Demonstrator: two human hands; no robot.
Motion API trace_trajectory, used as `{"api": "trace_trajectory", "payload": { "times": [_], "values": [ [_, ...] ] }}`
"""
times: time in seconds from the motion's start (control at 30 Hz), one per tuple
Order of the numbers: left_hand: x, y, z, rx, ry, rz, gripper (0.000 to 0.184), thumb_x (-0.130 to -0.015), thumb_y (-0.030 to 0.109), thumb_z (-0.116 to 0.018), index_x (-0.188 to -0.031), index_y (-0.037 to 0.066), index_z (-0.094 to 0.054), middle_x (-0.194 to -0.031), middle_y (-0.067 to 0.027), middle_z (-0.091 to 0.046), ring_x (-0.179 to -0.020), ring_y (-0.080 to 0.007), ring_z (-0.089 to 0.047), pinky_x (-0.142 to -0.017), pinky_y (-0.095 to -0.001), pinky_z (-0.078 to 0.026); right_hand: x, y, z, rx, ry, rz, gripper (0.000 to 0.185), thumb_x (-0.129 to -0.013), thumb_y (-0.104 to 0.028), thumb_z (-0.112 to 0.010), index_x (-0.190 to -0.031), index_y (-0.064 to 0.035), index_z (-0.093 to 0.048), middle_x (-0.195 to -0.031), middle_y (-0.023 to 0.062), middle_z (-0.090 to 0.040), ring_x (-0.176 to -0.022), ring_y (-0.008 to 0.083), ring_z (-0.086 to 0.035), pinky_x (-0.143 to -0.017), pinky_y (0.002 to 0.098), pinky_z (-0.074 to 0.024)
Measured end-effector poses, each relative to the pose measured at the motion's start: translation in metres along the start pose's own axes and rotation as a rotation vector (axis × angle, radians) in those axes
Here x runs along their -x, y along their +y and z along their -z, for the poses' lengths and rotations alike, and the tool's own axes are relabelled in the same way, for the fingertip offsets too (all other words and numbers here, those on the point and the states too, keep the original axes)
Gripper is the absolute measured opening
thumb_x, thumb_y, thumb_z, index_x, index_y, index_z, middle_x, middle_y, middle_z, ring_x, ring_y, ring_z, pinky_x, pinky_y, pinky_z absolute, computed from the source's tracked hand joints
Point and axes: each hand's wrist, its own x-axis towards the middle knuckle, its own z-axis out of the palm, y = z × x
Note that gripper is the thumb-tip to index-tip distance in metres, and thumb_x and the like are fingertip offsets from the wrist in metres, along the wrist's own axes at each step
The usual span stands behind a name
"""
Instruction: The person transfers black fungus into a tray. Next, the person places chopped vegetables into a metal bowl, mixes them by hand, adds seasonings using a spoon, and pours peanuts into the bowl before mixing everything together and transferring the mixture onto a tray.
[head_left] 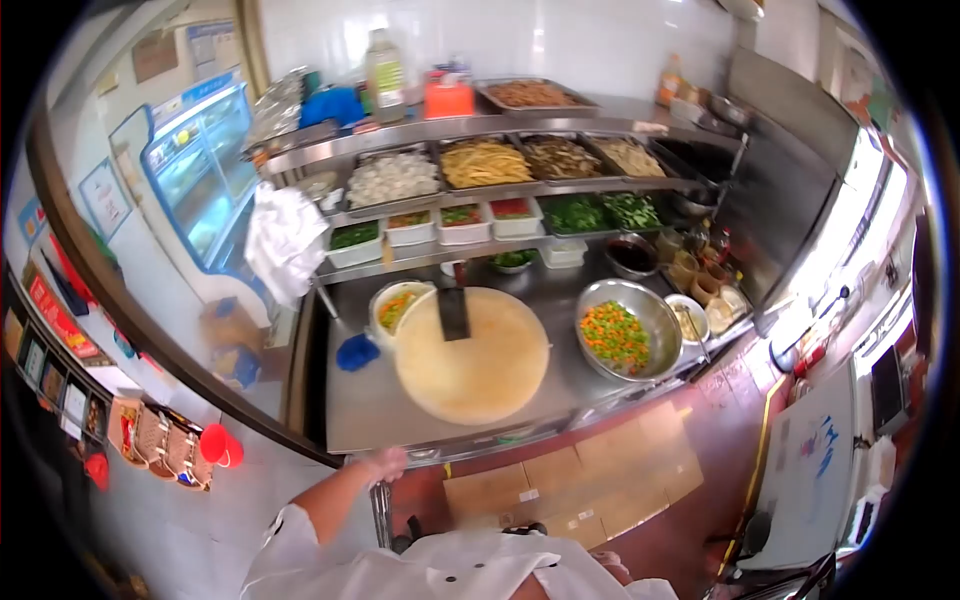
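My left hand [385, 463] is at the front edge of the steel counter [365, 415], close to a metal bar [381, 510]. Its fingers are smeared, so their grip is unclear. Low in front of my white coat, a small patch of skin [611, 566] may be part of my right hand; its fingers are hidden. On the counter, a large round chopping board [480, 375] carries a cleaver [453, 313] near its back edge. A blue cloth [357, 352] lies left of the board. To the right, a steel bowl [652, 310] holds diced orange and green vegetables [615, 337].
A white tub [386, 295] of diced vegetables stands behind the board's left side. Shelves above hold trays of sliced food [487, 163] and white containers [465, 225]. Sauce jars [705, 288] stand at right. Flattened cardboard [580, 475] covers the floor. A white cloth [284, 240] hangs at left.
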Motion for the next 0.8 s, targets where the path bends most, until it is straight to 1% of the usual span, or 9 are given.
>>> {"api": "trace_trajectory", "payload": {
  "times": [0.07,0.2,0.27,0.37,0.47,0.57,0.63,0.7,0.8],
  "values": [
    [-0.047,0.086,-0.043,0.171,0.226,-0.065,0.013,-0.094,0.02,-0.066,-0.094,0.008,-0.06,-0.075,-0.0033,-0.062,-0.062,-0.0155,-0.058,-0.053,-0.0326,-0.048,-0.008,0.034,0.017,-0.169,0.049,-0.044,0.025,-0.085,-0.031,-0.067,-0.096,-0.0099,-0.072,-0.101,0.011,-0.072,-0.098,0.0259,-0.069,-0.084,0.0382,-0.0553],
    [-0.147,0.273,-0.063,-0.308,-0.086,-0.325,0.042,-0.094,0.025,-0.067,-0.13,0.008,-0.054,-0.106,-0.0066,-0.066,-0.085,-0.0168,-0.066,-0.075,-0.0361,-0.056,-0.019,0.104,0.06,-0.166,0.252,0.101,0.021,-0.084,-0.027,-0.068,-0.096,-0.0086,-0.071,-0.094,0.0096,-0.071,-0.091,0.0232,-0.068,-0.079,0.0359,-0.0559],
    [-0.18,0.361,-0.087,-0.407,0.079,-0.522,0.054,-0.094,0.025,-0.067,-0.141,0.008,-0.045,-0.115,-0.0095,-0.064,-0.101,-0.0177,-0.065,-0.085,-0.0365,-0.055,-0.023,0.129,0.077,-0.209,0.362,0.177,0.016,-0.085,-0.019,-0.067,-0.094,-0.0058,-0.07,-0.084,0.0092,-0.069,-0.077,0.0221,-0.068,-0.069,0.0358,-0.056],
    [-0.153,0.528,-0.132,-0.209,0.159,-0.577,0.065,-0.094,0.02,-0.066,-0.148,0.007,-0.034,-0.102,-0.0096,-0.067,-0.083,-0.0176,-0.065,-0.07,-0.0335,-0.055,-0.052,0.138,0.105,-1.373,0.336,-0.309,0.013,-0.088,-0.013,-0.062,-0.092,-0.0028,-0.068,-0.076,0.0102,-0.067,-0.063,0.0233,-0.063,-0.054,0.0381,-0.0526],
    [-0.167,0.645,-0.149,0.215,0.351,-0.741,0.06,-0.093,0.024,-0.067,-0.141,0.002,-0.04,-0.089,-0.0074,-0.065,-0.07,-0.0136,-0.063,-0.056,-0.0278,-0.051,-0.102,0.181,0.114,-1.474,0.394,-0.276,0.013,-0.089,-0.013,-0.06,-0.087,-0.0028,-0.067,-0.074,0.012,-0.067,-0.058,0.0252,-0.06,-0.048,0.0371,-0.0488],
    [-0.206,0.738,-0.128,0.519,0.443,-0.829,0.053,-0.091,0.037,-0.071,-0.126,0.004,-0.049,-0.088,-0.0071,-0.065,-0.064,-0.0146,-0.064,-0.046,-0.0265,-0.051,-0.112,0.183,0.142,-1.322,0.416,-0.265,0.015,-0.088,-0.011,-0.057,-0.078,-0.0021,-0.064,-0.066,0.0111,-0.063,-0.053,0.0243,-0.057,-0.047,0.0353,-0.0487],
    [-0.243,0.79,-0.101,0.766,0.519,-0.818,0.054,-0.088,0.048,-0.073,-0.116,0.004,-0.056,-0.088,-0.013,-0.065,-0.061,-0.0165,-0.065,-0.044,-0.0239,-0.053,-0.092,0.183,0.161,-0.565,0.541,-0.112,0.025,-0.092,-0.021,-0.054,-0.078,-0.0027,-0.063,-0.065,0.013,-0.062,-0.054,0.0256,-0.058,-0.049,0.0404,-0.0496],
    [-0.234,0.829,-0.093,1.001,0.468,-0.726,0.056,-0.087,0.05,-0.074,-0.116,0.006,-0.058,-0.094,-0.013,-0.063,-0.063,-0.0165,-0.064,-0.043,-0.0223,-0.053,-0.067,0.174,0.183,-0.429,0.482,-0.133,0.026,-0.092,-0.023,-0.054,-0.078,-0.003,-0.063,-0.065,0.0132,-0.062,-0.054,0.0263,-0.059,-0.049,0.0409,-0.0495],
    [-0.275,0.873,-0.07,1.35,0.608,-0.657,0.031,-0.094,0.028,-0.063,-0.116,0.006,-0.058,-0.106,-0.0099,-0.06,-0.069,-0.0196,-0.063,-0.052,-0.0201,-0.056,-0.055,0.163,0.225,-0.462,0.4,-0.21,0.029,-0.092,-0.027,-0.053,-0.079,-0.0034,-0.063,-0.066,0.0136,-0.062,-0.054,0.0273,-0.059,-0.049,0.0416,-0.0495]
  ]
}}
